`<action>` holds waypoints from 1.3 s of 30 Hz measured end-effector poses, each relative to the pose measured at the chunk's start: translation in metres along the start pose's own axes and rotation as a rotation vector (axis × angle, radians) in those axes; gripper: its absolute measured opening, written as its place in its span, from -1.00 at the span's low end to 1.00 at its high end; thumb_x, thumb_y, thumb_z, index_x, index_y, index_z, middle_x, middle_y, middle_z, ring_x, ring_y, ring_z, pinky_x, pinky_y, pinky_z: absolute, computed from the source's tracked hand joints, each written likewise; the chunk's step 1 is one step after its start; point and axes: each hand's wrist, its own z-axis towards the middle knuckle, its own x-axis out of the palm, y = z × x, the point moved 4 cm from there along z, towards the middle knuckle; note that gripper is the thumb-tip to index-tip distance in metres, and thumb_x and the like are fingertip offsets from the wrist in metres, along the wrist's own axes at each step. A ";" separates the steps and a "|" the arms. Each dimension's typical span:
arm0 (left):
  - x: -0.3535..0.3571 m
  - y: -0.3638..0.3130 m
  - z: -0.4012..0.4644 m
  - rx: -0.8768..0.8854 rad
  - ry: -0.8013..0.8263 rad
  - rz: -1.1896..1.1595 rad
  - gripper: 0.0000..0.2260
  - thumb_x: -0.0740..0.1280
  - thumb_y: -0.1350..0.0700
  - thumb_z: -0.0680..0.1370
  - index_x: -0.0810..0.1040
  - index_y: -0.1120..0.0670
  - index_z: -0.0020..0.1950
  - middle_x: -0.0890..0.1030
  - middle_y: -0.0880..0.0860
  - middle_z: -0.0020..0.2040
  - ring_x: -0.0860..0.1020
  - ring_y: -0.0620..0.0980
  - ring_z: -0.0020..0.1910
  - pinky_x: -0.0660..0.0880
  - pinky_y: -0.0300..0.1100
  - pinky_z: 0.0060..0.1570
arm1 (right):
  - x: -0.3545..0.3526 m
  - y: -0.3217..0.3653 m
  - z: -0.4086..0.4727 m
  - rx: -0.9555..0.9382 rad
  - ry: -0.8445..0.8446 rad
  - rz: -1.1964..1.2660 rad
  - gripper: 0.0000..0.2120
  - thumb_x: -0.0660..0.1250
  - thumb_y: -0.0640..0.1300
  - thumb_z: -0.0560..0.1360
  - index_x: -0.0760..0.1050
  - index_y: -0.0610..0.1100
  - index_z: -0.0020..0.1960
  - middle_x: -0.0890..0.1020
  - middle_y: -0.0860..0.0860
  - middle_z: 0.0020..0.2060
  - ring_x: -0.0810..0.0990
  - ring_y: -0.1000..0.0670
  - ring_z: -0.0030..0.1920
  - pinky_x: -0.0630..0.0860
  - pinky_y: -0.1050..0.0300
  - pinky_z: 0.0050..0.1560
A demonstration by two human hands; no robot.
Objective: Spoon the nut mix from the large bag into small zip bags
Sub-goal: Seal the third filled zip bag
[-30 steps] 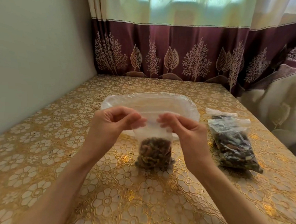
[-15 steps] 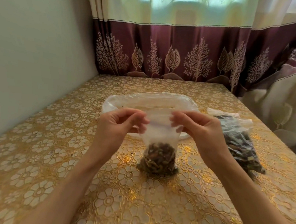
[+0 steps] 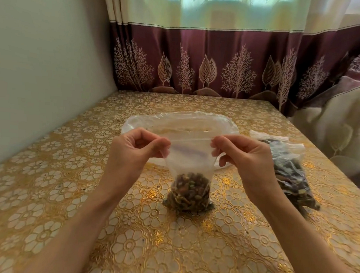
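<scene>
While both hands work the top edge, the small clear zip bag (image 3: 189,157) stands upright on the gold floral-embossed tablecloth (image 3: 53,192), its base touching the cloth near the table's middle. Left hand (image 3: 135,152) pinches the bag's top left corner between thumb and curled fingers; right hand (image 3: 244,158) pinches the top right corner the same way. Zip strip is stretched taut and roughly level between the 2 pinches. Whether the seal is closed along its length, cannot tell.

Brown-green nut mix (image 3: 189,194) fills only the bottom part of the small bag; the upper part is empty clear film.

Directly behind it lies a large whitish translucent plastic bag (image 3: 196,121), flattened and wide, partly hidden by the hands and the small bag. Its contents are not readable through the film.

Right of the right hand, clear plastic bags of dark nut mix (image 3: 291,175) lie flat on the cloth, apart from the held bag; exact count unclear, at least 2 overlapping.

Backdrop: a maroon curtain with pale tree and leaf print (image 3: 220,71) along the far table edge, a plain pale wall (image 3: 43,56) on the left
</scene>
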 end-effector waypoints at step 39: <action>0.003 -0.005 -0.001 0.033 0.122 0.223 -0.88 0.30 0.22 0.50 0.59 0.02 -0.12 0.61 -0.03 -0.31 0.52 -0.09 -0.36 0.47 -0.23 -0.30 | 0.012 0.002 -0.005 -0.064 0.091 -0.164 -0.88 0.29 -0.23 0.51 0.52 -0.07 -0.17 0.51 0.02 -0.35 0.42 0.13 -0.36 0.39 0.26 -0.32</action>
